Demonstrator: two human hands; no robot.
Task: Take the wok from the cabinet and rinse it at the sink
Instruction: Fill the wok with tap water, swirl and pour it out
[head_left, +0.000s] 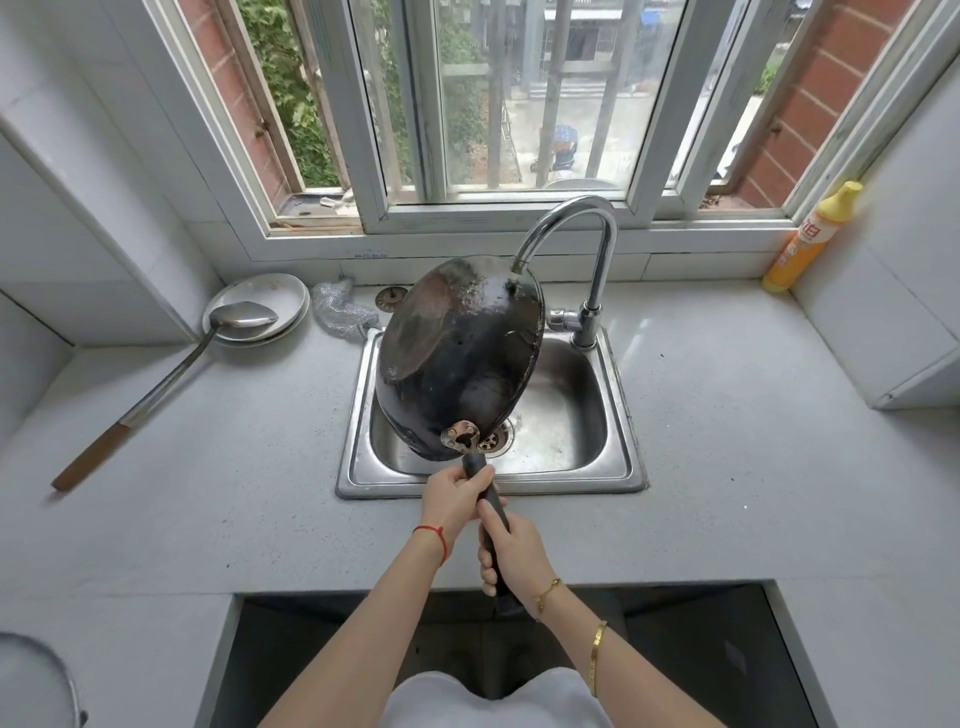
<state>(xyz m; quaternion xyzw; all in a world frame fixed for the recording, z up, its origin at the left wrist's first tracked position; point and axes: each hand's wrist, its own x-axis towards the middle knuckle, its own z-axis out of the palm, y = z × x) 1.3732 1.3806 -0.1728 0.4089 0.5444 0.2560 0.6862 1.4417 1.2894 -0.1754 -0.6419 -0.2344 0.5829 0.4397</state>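
The black wok (457, 358) is tipped on its side over the steel sink (621, 467), its sooty underside facing me and its far rim just under the spout of the curved tap (576, 218). Its long black handle (491, 499) runs back toward me. My left hand (452, 501) grips the handle close to the pan. My right hand (511, 556) grips it lower down, nearer the handle's end. No water stream is visible.
A metal ladle with a wooden grip (171, 374) rests on stacked white plates (275, 299) at the left. A steel scourer (340, 312) and a drain strainer (390, 298) lie behind the sink. A yellow detergent bottle (810, 239) stands at the right wall.
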